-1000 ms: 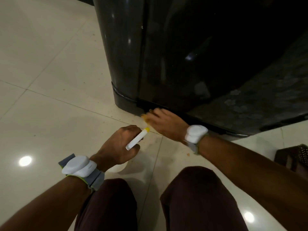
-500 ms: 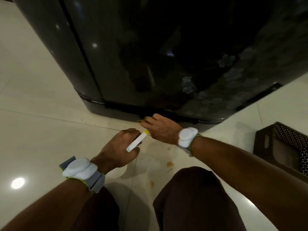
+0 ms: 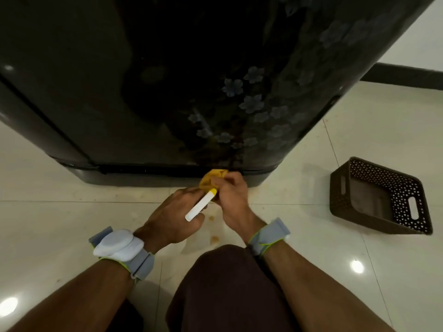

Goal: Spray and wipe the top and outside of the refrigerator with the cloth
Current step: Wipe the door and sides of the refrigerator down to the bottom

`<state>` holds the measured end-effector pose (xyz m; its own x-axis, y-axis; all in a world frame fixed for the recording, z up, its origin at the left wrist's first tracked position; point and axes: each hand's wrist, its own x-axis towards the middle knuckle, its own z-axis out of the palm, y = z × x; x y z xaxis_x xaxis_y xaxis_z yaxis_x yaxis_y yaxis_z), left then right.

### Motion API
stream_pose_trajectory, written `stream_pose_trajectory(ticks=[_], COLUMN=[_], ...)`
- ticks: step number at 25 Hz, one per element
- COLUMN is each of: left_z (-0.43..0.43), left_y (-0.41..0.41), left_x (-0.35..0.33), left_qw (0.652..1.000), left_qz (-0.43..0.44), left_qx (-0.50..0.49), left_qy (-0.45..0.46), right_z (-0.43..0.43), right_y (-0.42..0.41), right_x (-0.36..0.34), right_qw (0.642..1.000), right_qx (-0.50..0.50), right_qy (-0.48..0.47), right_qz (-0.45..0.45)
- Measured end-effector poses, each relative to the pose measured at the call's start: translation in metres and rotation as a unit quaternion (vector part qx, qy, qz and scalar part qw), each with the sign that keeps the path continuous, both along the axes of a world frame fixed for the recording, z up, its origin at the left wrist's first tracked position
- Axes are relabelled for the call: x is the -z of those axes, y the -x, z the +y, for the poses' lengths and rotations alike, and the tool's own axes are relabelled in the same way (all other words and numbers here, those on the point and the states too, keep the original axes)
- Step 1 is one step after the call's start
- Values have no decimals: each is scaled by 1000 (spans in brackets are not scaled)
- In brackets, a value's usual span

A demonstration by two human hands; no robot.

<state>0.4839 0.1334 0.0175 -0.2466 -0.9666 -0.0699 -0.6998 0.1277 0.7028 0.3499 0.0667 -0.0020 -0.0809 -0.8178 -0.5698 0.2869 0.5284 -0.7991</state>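
- Crouching at the foot of the refrigerator [image 3: 167, 92], I press the bunched yellow cloth [image 3: 212, 178] against the door's bottom edge, just above the dark base strip.
- My right grip [image 3: 231, 195] is clenched round that cloth, keeping it wadded to work into the seam.
- My left grip [image 3: 172, 219] is wrapped round the spray bottle [image 3: 201, 205], yellow tip toward the fridge, held close and ready to squirt.
- Brown spots [image 3: 214, 238] mark the floor tiles [image 3: 72, 224] beneath my hands.
- A brown perforated basket [image 3: 381, 200] sits well apart on my right.

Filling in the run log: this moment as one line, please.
left hand: grips spray bottle | right hand: grips yellow cloth at refrigerator base | basket: on floor, right
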Motion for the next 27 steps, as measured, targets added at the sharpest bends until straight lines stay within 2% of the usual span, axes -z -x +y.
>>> stream_pose_trajectory(ticks=[2,6,8,11,13,15,17,19,23,26,27], left_z=[2,4,-4,-13,-15,-17,-21,-22,-23,-23,-22], left_y=[-4,-12,-7,9,20,26,33,42,43,44,44], left_x=[2,-1,-3,-11,-11,-10,-7,-9,-14,-17,-16], left_qw=[1000,999,1000,1000,1000,1000,1000,1000,999,999,999], left_qz=[-8,-27,-28,-14,0,3,1,1,27,31,26], left_qx=[-14,-20,-12,-7,1,-7,-10,-3,-32,-32,-29], left_qy=[-7,-11,0,8,13,10,7,1,4,3,2], right_z=[2,-15,-20,-14,-24,-36,-35,-37,-60,-60,-60], right_y=[-3,40,40,37,57,64,52,46,85,84,86], right_x=[-7,10,19,15,12,13,9,13,26,52,69], right_qw=[999,980,972,977,961,955,977,983,968,965,953], right_qx=[35,158,196,177,241,283,209,176,244,186,175], right_qy=[-9,-77,-101,-65,-37,-25,-28,-43,-39,14,51], right_qz=[5,-90,-77,-99,-130,-89,-20,22,46,184,241])
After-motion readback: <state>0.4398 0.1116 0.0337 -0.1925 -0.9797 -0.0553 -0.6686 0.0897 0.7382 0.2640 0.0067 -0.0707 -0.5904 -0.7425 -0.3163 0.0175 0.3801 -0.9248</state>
